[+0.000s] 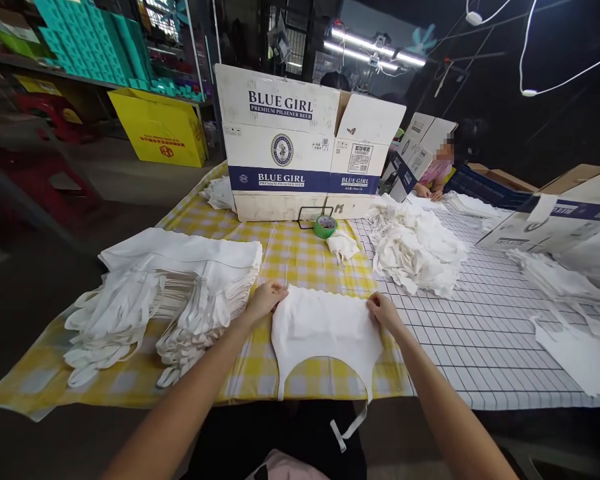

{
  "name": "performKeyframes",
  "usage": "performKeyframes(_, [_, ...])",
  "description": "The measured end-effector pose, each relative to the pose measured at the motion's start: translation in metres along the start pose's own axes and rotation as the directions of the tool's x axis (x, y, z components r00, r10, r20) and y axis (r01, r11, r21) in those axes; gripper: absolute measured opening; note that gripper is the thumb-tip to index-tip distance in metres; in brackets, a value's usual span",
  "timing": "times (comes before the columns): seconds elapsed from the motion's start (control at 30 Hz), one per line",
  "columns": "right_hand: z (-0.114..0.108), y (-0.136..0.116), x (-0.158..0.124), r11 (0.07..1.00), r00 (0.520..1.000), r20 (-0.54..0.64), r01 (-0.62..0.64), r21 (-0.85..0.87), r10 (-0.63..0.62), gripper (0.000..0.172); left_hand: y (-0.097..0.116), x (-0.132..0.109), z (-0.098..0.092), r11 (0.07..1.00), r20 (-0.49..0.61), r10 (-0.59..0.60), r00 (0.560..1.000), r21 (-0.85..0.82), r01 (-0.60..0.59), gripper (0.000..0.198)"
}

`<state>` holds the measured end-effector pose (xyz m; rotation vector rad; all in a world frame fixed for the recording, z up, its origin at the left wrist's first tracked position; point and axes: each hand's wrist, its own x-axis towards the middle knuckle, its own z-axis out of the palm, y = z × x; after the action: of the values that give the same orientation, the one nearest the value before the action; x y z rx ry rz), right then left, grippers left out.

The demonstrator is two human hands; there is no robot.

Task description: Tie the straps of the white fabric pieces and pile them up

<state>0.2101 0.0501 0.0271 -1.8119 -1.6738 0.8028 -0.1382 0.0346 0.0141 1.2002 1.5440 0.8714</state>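
A white cloth garment (325, 333) lies flat on the yellow checked tablecloth (300, 257) in front of me, its straps hanging over the near edge. My left hand (266, 298) rests on its upper left corner, fingers curled onto the cloth. At the upper right corner my right hand (383, 310) presses or pinches the fabric. To my left sits a stack of folded white garments (180, 283) with straps fanned out.
A large Blue Girl beer carton (300, 150) stands at the table's far side, with a green tape roll (325, 227) before it. A loose heap of white cloth (415, 250) lies right of centre on the grid-patterned cloth (480, 333). Another person (443, 170) sits far right among more cartons.
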Motion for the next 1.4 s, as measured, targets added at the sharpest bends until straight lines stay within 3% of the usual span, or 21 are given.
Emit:
performKeyframes(0.2, [0.009, 0.014, 0.004, 1.0, 0.99, -0.14, -0.012, -0.019, 0.009, 0.019, -0.008, 0.012, -0.002, 1.0, 0.059, -0.02, 0.998, -0.012, 0.021, 0.039])
performKeyframes(0.4, [0.012, -0.012, -0.011, 1.0, 0.983, -0.184, 0.016, -0.004, -0.016, 0.028, 0.004, 0.001, 0.001, 0.996, 0.04, 0.026, 0.999, -0.088, -0.022, 0.029])
performKeyframes(0.47, [0.021, -0.034, -0.023, 0.998, 0.992, -0.118, 0.055, 0.02, -0.052, 0.023, 0.011, -0.007, 0.004, 0.991, 0.026, 0.054, 0.998, -0.124, -0.05, 0.034])
performKeyframes(0.57, [0.036, -0.076, -0.047, 0.986, 0.99, 0.093, 0.092, 0.14, -0.106, 0.027, 0.031, -0.024, 0.016, 0.977, 0.045, 0.096, 0.994, -0.198, -0.085, 0.04])
performKeyframes(0.67, [0.045, -0.117, -0.067, 0.91, 0.926, 0.349, -0.014, 0.413, -0.144, 0.041, 0.059, -0.051, 0.039, 0.955, 0.15, 0.13, 0.98, -0.284, -0.083, 0.04])
performKeyframes(0.73, [0.044, -0.134, -0.073, 0.861, 0.909, 0.387, -0.066, 0.504, -0.156, 0.043, 0.076, -0.071, 0.055, 0.944, 0.255, 0.15, 0.955, -0.324, -0.062, 0.038])
performKeyframes(0.8, [0.035, -0.142, -0.075, 0.857, 0.929, 0.343, -0.059, 0.512, -0.141, 0.041, 0.087, -0.087, 0.063, 0.928, 0.354, 0.208, 0.912, -0.365, -0.069, 0.033])
performKeyframes(0.87, [0.017, -0.144, -0.075, 0.863, 0.948, 0.291, -0.037, 0.504, -0.129, 0.039, 0.094, -0.096, 0.061, 0.915, 0.377, 0.276, 0.884, -0.386, -0.121, 0.03])
performKeyframes(0.93, [-0.008, -0.147, -0.078, 0.86, 0.939, 0.308, -0.029, 0.509, -0.151, 0.036, 0.099, -0.095, 0.05, 0.893, 0.289, 0.366, 0.885, -0.377, -0.246, 0.03])
performKeyframes(1.0, [-0.035, -0.155, -0.085, 0.865, 0.899, 0.394, -0.036, 0.5, -0.19, 0.032, 0.105, -0.091, 0.039, 0.845, 0.204, 0.483, 0.851, -0.364, -0.392, 0.041])
performKeyframes(1.07, [-0.06, -0.169, -0.096, 0.883, 0.84, 0.494, -0.039, 0.469, -0.225, 0.029, 0.114, -0.086, 0.033, 0.79, 0.278, 0.583, 0.763, -0.413, -0.453, 0.061])
performKeyframes(1.13, [-0.08, -0.184, -0.108, 0.894, 0.812, 0.528, -0.018, 0.447, -0.248, 0.028, 0.121, -0.084, 0.035, 0.787, 0.467, 0.6, 0.649, -0.489, -0.376, 0.066])
performKeyframes(1.2, [-0.098, -0.195, -0.12, 0.893, 0.84, 0.473, 0.032, 0.449, -0.268, 0.026, 0.123, -0.084, 0.042, 0.833, 0.646, 0.545, 0.534, -0.486, -0.263, 0.055])
performKeyframes(1.23, [-0.107, -0.199, -0.125, 0.89, 0.865, 0.42, 0.064, 0.452, -0.275, 0.025, 0.122, -0.085, 0.044, 0.862, 0.705, 0.503, 0.5, -0.452, -0.229, 0.047])
performKeyframes(1.3, [-0.124, -0.199, -0.134, 0.884, 0.916, 0.291, 0.124, 0.45, -0.277, 0.022, 0.112, -0.085, 0.043, 0.907, 0.758, 0.42, 0.499, -0.37, -0.201, 0.035])
performKeyframes(1.4, [-0.146, -0.187, -0.146, 0.886, 0.97, 0.108, 0.151, 0.439, -0.219, 0.019, 0.093, -0.084, 0.026, 0.946, 0.767, 0.322, 0.555, -0.281, -0.16, 0.031])
